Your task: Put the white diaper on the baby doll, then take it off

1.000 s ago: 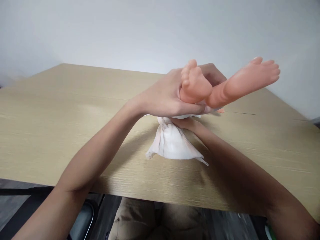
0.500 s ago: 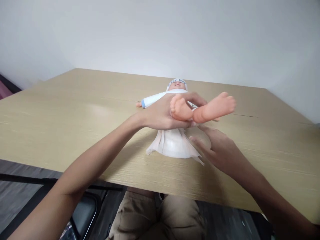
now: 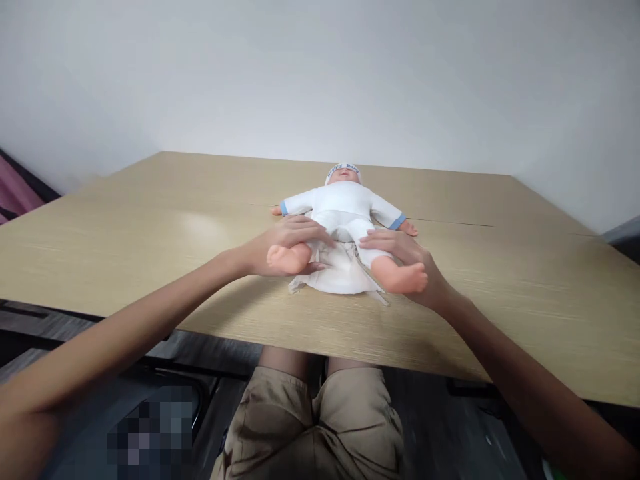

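Left grip: I had the left grip (image 3: 280, 235) wrapped around one leg of the doll (image 3: 344, 199), fingers laid across the top and the thumb showing on the near side.
Right grip: the right grip (image 3: 425, 255) lay against the doll's other leg, fingers curved over it; its thumb was hidden, so I couldn't tell whether it was closed.
Bare feet: one pink foot (image 3: 289, 259) stuck out in front of my left grip, and the other foot (image 3: 403, 276) in front of my right palm, toes turned outward.
White cloth: a crumpled, diaper-like cloth (image 3: 340, 279) lay between the two grips, below the doll's parted legs, its near edge spread toward me.
Doll: I saw it on its back just beyond both grips, in a white outfit, arms spread wide, with blue cuffs (image 3: 400, 221) and a lettered headband (image 3: 344, 169) at the far end.
Table: the wood-grained table (image 3: 165, 220) stretched under the grips and out to both sides; a thin dark seam (image 3: 450, 222) ran beyond the right grip.
Nearer than the grips: beige shorts (image 3: 280, 407) showed below the table edge, with a dark seat (image 3: 90, 420), partly pixelated, to their left.
Farther out: a pale wall (image 3: 320, 73) rose past the doll, and pink fabric (image 3: 17, 190) showed far left of the left grip.
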Tool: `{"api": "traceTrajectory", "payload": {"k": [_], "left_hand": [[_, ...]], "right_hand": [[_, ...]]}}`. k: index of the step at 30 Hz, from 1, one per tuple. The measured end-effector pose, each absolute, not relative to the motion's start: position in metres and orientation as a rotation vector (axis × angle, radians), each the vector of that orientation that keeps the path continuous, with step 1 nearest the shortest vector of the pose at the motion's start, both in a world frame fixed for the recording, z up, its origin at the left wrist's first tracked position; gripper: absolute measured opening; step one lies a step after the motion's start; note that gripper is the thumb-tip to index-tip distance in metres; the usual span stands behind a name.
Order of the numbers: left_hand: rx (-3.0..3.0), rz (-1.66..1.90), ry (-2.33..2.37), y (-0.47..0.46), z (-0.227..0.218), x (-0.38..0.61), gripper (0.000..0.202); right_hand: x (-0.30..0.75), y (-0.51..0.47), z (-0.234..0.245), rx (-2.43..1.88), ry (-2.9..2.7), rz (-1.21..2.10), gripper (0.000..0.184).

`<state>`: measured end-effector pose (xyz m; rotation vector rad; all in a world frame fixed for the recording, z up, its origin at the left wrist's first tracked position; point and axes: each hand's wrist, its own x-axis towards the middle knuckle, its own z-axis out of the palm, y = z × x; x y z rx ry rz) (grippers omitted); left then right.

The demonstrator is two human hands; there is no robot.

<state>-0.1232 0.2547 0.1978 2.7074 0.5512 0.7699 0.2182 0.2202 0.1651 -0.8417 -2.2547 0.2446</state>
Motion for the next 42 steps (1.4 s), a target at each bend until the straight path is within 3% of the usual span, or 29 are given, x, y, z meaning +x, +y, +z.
{"api": "traceTrajectory", "payload": {"k": [3, 8, 10, 19, 23, 28, 33, 42], "left_hand": [[2.899, 0.652, 0.592, 0.254, 0.176, -0.152, 0.042], [3.004, 0.445, 0.567, 0.255, 0.14, -0.173, 0.083], [3.0, 0.433, 0.558, 0.256, 0.133, -0.174, 0.088], [2.811, 0.456, 0.628, 0.252, 0.151, -0.163, 0.054], [2.82, 0.41, 0.833, 0.235, 0.158, -0.142, 0.035], [2.919, 0.422, 0.997, 0.221, 0.148, -0.123, 0.055], [2.822, 0.522, 1.05, 0.228, 0.148, -0.12, 0.019], [2.307, 0.973, 1.184, 0.303, 0.189, -0.101, 0.024]], "right_hand": [[0.238, 0.224, 0.153, -0.716, -2.359, 0.16, 0.035], [0.251, 0.231, 0.125, -0.654, -2.512, -0.062, 0.034], [0.252, 0.231, 0.121, -0.679, -2.549, -0.075, 0.034], [0.245, 0.221, 0.14, -0.797, -2.478, 0.294, 0.047], [0.228, 0.202, 0.149, -0.953, -2.502, 0.238, 0.031], [0.203, 0.176, 0.136, -1.057, -2.546, -0.056, 0.066], [0.196, 0.18, 0.128, -1.116, -2.436, -0.081, 0.032], [0.195, 0.26, 0.177, -1.332, -1.978, 0.247, 0.028]]}}
